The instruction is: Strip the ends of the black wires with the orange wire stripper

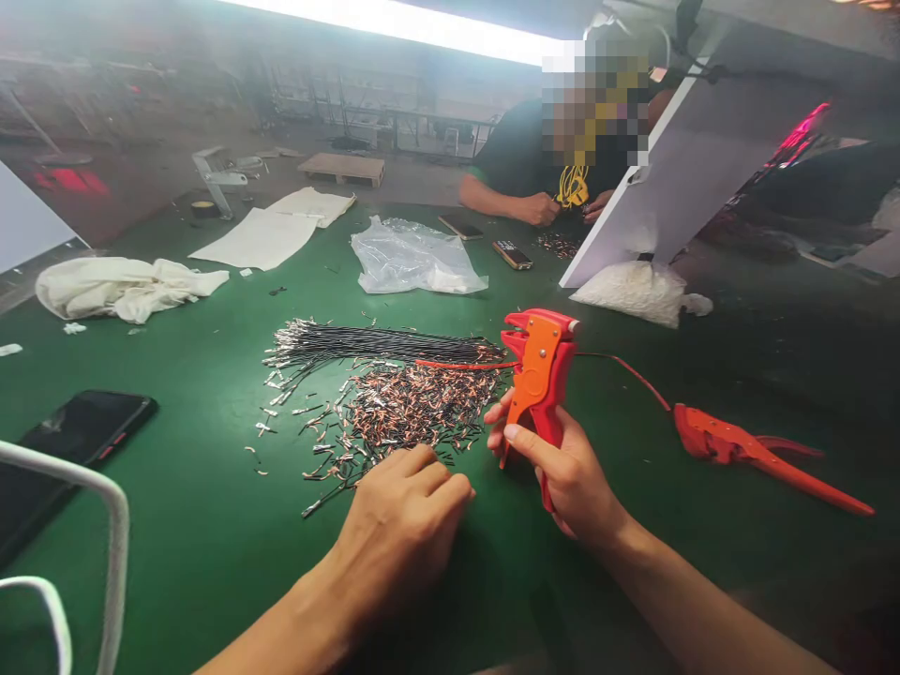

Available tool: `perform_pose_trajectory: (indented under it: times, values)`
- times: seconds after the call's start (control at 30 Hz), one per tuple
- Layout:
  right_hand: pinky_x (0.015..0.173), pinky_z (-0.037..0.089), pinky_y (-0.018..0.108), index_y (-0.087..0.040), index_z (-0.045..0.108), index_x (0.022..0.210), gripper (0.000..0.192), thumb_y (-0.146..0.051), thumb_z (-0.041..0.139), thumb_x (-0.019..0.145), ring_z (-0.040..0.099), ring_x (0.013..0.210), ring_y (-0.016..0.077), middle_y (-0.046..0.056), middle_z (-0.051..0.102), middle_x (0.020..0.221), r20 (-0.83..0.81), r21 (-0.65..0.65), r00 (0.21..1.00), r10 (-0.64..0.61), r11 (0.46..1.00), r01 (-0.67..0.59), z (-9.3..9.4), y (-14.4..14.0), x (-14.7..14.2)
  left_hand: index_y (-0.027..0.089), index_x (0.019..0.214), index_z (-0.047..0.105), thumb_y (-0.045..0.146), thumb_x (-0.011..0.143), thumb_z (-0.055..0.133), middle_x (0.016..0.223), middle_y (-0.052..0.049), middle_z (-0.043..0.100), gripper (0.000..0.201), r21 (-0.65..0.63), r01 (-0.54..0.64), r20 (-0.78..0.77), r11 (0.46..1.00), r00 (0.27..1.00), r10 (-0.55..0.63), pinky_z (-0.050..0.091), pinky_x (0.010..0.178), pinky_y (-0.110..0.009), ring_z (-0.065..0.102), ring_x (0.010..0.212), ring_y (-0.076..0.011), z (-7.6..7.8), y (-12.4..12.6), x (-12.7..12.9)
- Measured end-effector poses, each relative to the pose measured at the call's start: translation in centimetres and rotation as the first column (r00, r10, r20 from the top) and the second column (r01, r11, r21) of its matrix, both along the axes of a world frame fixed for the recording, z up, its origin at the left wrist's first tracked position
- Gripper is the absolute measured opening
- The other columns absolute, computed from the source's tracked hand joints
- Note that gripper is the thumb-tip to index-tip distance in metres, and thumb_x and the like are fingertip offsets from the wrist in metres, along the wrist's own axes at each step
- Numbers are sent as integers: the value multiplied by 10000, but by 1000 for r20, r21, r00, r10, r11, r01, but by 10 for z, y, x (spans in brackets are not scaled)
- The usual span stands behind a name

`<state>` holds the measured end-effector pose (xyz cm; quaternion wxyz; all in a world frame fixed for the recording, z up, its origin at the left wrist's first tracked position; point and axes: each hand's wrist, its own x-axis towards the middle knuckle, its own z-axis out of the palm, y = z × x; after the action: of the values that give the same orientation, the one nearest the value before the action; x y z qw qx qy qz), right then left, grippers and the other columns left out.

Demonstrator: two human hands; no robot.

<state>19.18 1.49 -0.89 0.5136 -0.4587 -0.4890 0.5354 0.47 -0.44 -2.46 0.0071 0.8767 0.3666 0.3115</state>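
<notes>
My right hand (pixel 573 469) is wrapped round the handles of a red and orange wire stripper (pixel 538 370), held upright with its jaws to the left. My left hand (pixel 412 516) rests in front of a pile of short wire offcuts (pixel 412 408), fingers curled under and mostly hidden; whether they hold a wire does not show. Behind the pile lies a bundle of black wires (pixel 380 344), with silvery metal ends at the left and copper-coloured ones at the right. A thin red strip (pixel 457 364) lies across the bundle by the stripper's jaws.
A second red hand tool (pixel 766 455) lies at right, a red cord (pixel 637 375) leading to it. A phone (pixel 84 431) and white metal frame (pixel 116 525) stand left. Further back are white cloth (pixel 127 289), a plastic bag (pixel 414 255), a white panel (pixel 639 169) and a co-worker (pixel 510 159) holding yellow cable.
</notes>
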Motion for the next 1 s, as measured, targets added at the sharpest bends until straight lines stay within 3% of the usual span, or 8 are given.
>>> perform_pose_trajectory:
  times: [0.13, 0.23, 0.33, 0.47, 0.6, 0.8, 1.0]
  values:
    - [628, 463, 300, -203, 565, 995, 174, -273, 627, 849, 582, 723, 155, 23, 611, 935, 3, 4, 1000, 16, 1000, -16, -2, 0, 0, 169, 694, 561, 142, 901, 566, 674, -19, 627, 209, 75, -119, -6, 990, 993, 120, 393, 667, -314, 536, 726, -176, 6, 10, -7]
    - [640, 457, 298, -199, 577, 977, 143, -275, 620, 864, 579, 726, 152, 22, 602, 923, 20, 23, 999, 37, 999, -38, -2, -1, 0, 173, 736, 590, 132, 861, 636, 702, -9, 648, 139, 136, -186, 121, 973, 978, 170, 376, 712, -331, 526, 754, -180, 14, 12, -10]
    - [667, 459, 306, -198, 578, 985, 148, -288, 618, 875, 584, 744, 155, 26, 601, 934, -20, 18, 992, 125, 992, -125, 0, -3, 0, 181, 775, 602, 115, 838, 665, 701, 5, 642, 111, 116, -159, 230, 980, 964, 129, 351, 702, -324, 501, 717, -158, 19, 7, -8]
    - [707, 447, 307, -184, 579, 972, 157, -297, 629, 876, 564, 754, 151, 28, 593, 914, -86, -1, 945, 314, 949, -315, 3, -7, -5, 181, 809, 603, 109, 854, 639, 699, 4, 624, 92, 7, -81, 267, 997, 961, 76, 328, 678, -320, 488, 695, -148, 19, 1, -3]
    - [707, 419, 286, -174, 560, 938, 159, -290, 646, 870, 499, 735, 134, 7, 550, 834, -103, 19, 905, 412, 911, -413, 3, -11, -8, 179, 787, 582, 109, 864, 620, 678, 15, 600, 111, -102, -36, 318, 994, 946, 66, 319, 675, -318, 472, 676, -138, 18, -1, 0]
    - [711, 415, 294, -179, 535, 973, 172, -297, 619, 882, 495, 733, 139, 6, 532, 835, -56, 47, 928, 369, 929, -367, 0, -11, -7, 186, 802, 585, 107, 869, 608, 698, 25, 603, 106, -206, 54, 424, 977, 905, 39, 352, 679, -299, 479, 680, -127, 18, 0, 1]
    - [709, 431, 311, -191, 524, 958, 145, -286, 597, 876, 516, 724, 155, 8, 536, 821, -31, 50, 966, 257, 966, -255, 1, -9, -6, 179, 822, 607, 121, 879, 579, 667, 10, 568, 86, -172, 49, 293, 984, 956, 3, 336, 660, -309, 454, 676, -140, 15, 0, 1]
